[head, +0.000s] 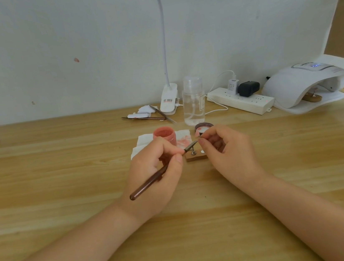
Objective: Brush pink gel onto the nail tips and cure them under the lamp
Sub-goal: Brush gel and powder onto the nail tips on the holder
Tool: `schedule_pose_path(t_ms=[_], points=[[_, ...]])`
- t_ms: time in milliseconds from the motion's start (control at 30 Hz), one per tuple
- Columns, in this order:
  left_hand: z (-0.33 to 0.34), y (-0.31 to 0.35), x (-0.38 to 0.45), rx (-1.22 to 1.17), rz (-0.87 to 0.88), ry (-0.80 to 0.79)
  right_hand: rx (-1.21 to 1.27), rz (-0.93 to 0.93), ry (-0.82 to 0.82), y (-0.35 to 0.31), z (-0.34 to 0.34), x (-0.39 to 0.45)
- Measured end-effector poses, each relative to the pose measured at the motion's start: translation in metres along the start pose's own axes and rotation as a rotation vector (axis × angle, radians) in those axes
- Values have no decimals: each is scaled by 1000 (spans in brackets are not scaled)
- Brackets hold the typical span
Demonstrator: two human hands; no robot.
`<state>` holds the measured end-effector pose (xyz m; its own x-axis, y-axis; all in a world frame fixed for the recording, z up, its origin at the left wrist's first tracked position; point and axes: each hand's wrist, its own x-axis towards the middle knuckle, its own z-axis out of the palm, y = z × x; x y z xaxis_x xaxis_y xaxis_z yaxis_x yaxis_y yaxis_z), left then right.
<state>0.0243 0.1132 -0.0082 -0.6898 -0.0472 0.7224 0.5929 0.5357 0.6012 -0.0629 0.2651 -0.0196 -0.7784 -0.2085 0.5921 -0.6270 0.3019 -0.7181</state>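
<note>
Both hands meet over the middle of the wooden table (62, 166). Her left hand (155, 174) grips a brown brush (151, 182) pen-fashion, its tip angled right toward the right hand (227, 151), whose thumb and fingers pinch something tiny; I cannot tell if it is a nail tip. Just beneath sits a small wooden stand (196, 156). An open pink gel jar (164, 134) rests on a stained tissue (144, 142) just beyond the left hand, its lid (203, 128) to the right. Far right stands the white curing lamp (305, 84).
</note>
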Motion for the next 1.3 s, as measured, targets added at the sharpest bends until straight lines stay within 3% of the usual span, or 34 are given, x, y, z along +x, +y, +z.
schedule_pose_path(t_ms=[267,467,800,1033,1300], points=[[4,-7,1,-134,-172,18,30,18,-46,-2,-2,-1],[2,-2,-1,-51,-62,7,51,35,-47,-4,-2,-1],[7,-6,1,-183,-177,10,53,65,-77,-4,-3,-2],[3,-1,-2,-40,-97,-10,111,116,-65,-5,-3,-1],[5,0,1,-86,-115,-17,74,125,-89,-6,-5,-2]])
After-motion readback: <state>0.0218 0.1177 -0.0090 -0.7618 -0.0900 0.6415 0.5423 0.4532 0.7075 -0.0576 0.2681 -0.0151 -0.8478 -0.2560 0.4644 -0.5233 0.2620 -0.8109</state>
